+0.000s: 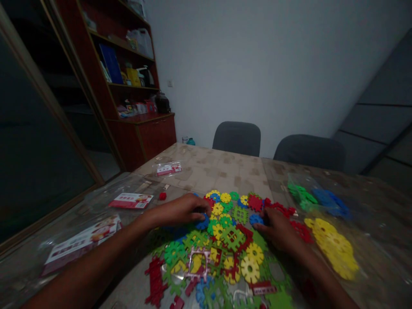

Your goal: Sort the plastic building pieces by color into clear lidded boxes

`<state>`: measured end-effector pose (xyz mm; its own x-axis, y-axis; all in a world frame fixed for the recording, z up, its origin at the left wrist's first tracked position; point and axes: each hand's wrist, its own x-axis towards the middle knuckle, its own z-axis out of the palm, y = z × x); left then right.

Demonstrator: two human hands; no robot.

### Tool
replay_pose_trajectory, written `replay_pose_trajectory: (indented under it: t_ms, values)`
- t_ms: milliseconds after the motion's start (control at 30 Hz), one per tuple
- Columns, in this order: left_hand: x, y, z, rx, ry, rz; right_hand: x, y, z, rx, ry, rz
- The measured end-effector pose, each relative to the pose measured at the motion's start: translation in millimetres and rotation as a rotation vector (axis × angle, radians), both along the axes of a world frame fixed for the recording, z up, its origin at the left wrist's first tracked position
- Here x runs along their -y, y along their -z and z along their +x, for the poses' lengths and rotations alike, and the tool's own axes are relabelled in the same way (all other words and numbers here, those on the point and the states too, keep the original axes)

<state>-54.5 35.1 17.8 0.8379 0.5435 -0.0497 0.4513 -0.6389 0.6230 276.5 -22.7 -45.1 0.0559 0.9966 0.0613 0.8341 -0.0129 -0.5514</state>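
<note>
A dense spread of flat plastic interlocking pieces in yellow, green, red and blue covers the near middle of the table. At its left edge, my left hand (189, 209) has its fingers curled around a blue gear-shaped piece (202, 222). Across the pile, the thumb and fingers of my right hand (275, 225) close on another blue gear-shaped piece (256, 219). Between the hands lie yellow gear pieces (218, 209) and a green square lattice piece (240, 214). Nearer me are a pink square frame (190, 262) and a red lattice piece (156, 281).
Clear bags with printed cards (131, 200) lie on the left. To the right, plastic bags hold yellow gear pieces (334, 246), blue pieces (330, 201) and green pieces (301, 195). Two grey chairs (236, 137) stand beyond the table (222, 165), with a wooden shelf unit (157, 133) behind.
</note>
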Motion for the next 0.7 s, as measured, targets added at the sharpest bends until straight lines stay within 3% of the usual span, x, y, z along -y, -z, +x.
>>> replay_pose_trajectory:
  t_ms: [167, 367, 700]
  values:
    - [-0.4, -3.5, -0.7, -0.032, -0.027, 0.011, 0.4, -7.1, -6.2, -0.121, -0.039, 0.042]
    - [-18.2, -13.3, -23.6, -0.12, -0.211, 0.092, 0.3, -12.4, -7.0, -0.215, -0.082, 0.092]
    - [-17.5, -14.2, -39.8, -0.441, -0.187, -0.034, 8.8, -13.1, -13.8, -0.226, -0.192, 0.047]
